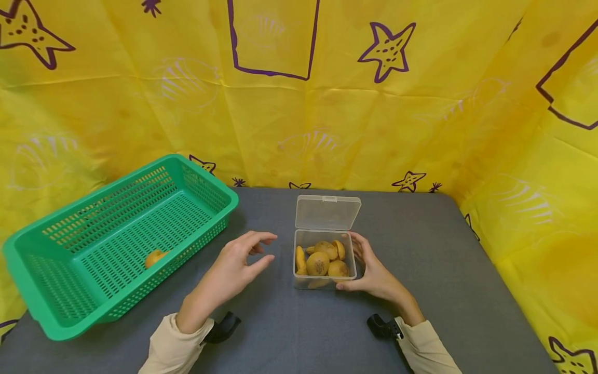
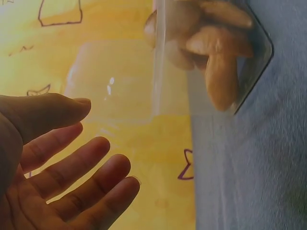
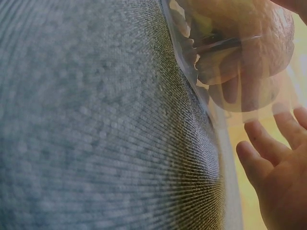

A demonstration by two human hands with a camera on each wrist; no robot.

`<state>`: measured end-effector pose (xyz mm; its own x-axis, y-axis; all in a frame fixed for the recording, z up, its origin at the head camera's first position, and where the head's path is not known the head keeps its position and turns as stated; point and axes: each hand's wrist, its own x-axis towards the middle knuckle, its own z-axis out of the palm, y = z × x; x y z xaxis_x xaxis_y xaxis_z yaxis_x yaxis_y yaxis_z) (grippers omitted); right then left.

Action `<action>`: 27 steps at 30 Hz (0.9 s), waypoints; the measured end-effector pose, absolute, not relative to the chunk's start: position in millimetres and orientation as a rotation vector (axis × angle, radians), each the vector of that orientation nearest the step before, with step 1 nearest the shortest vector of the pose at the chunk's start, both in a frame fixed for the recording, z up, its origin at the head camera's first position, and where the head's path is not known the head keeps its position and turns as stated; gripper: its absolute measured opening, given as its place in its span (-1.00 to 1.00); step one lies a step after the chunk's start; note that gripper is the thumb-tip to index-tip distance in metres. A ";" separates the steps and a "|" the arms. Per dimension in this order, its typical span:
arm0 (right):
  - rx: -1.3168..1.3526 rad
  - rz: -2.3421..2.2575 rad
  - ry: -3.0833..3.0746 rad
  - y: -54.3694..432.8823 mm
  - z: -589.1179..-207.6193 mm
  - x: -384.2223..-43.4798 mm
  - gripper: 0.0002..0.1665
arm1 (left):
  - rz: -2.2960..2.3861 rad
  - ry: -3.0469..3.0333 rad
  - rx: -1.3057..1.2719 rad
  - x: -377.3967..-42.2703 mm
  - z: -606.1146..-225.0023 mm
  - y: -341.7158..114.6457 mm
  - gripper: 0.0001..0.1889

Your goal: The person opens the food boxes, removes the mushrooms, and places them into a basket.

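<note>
A clear plastic box (image 1: 301, 282) stands on the table with its hinged lid (image 1: 328, 214) raised at the back. Several brown mushrooms (image 1: 318, 264) lie inside it; one shows its cap and stem (image 2: 223, 81) through the wall in the left wrist view. My right hand (image 1: 376, 272) holds the box at its right side, thumb by the front corner and fingers along the side wall. To the left of the box, my left hand (image 1: 235, 265) hovers with nothing in it, fingers loosely bent and thumb apart, not touching the box.
A green perforated basket (image 1: 228, 195) stands at the left, with a small orange-brown piece (image 1: 154, 258), perhaps a mushroom, near its front wall. Dark grey cloth (image 1: 448, 291) covers the table. Yellow patterned fabric (image 1: 271, 114) hangs behind and at the sides.
</note>
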<state>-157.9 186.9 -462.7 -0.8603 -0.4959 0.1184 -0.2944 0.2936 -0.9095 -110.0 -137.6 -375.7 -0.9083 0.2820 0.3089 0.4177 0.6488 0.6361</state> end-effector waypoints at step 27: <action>-0.764 -1.601 2.366 186.3 -464.4 -159.0 0.38 | -1.154 -2.685 -0.822 -120.8 -390.8 -88.9 -0.63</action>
